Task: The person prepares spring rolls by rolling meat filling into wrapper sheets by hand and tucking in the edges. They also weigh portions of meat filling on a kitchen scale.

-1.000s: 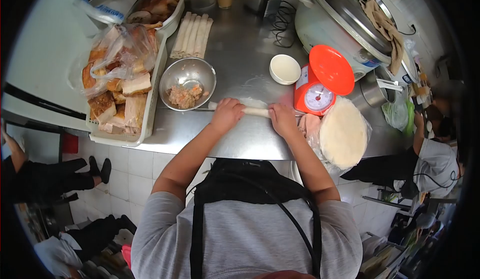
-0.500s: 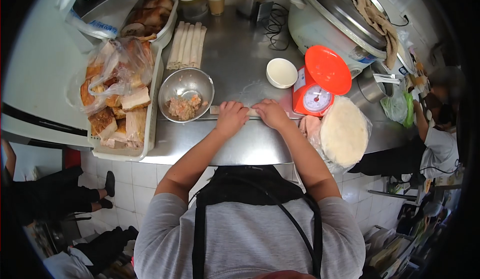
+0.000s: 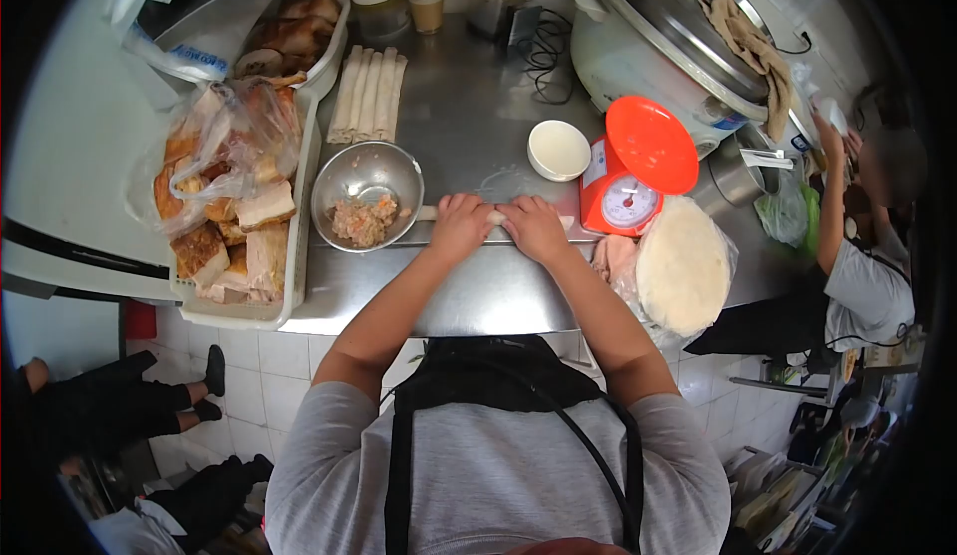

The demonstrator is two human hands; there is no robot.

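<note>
Pale roll (image 3: 429, 213), under the left hand (image 3: 463, 226) and right hand (image 3: 534, 226), palms down, grip unclear, lies beside a steel bowl (image 3: 369, 166) of mince (image 3: 361, 222), near a white basket (image 3: 298, 246) of meat (image 3: 265, 256), on a metal bench (image 3: 478, 301) above tiled floor (image 3: 284, 356).

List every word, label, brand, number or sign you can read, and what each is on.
None reads with certainty.
White bag: blue lettering, too blurred.
Dial of the scale: numbers too small.
Scale's side panel: markings too small.
Large pot: blue label, unreadable.
</note>
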